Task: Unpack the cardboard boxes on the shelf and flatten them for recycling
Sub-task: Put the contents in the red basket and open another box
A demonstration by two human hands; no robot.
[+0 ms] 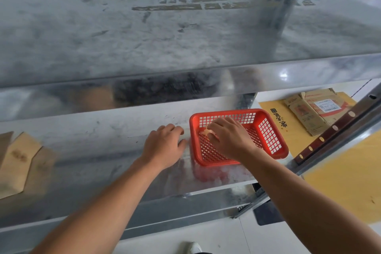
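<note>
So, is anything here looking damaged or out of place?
Only small things. The red basket sits turned at an angle to the shelf edge, and the flattened cardboard on the floor beyond it is creased and crumpled.

The small pale thing (206, 132) in the basket (277, 130), near the lower shelf's (103, 150) right end, sits mostly under the fingers of the right hand (231, 138). No idea what it is, or whether the fingers actually pinch it. The top shelf (144, 37) is one smeary blur and the print (195, 5) on it is unreadable. Its front lip hides the lower shelf's back edge. The cardboard (16, 163) at the left end runs off the picture. Past the right end a rail (329, 132) crosses the flattened boxes (309, 113), and their label (326, 105) is too tiny to read. The shoe (191, 248) is clipped at the bottom.
</note>
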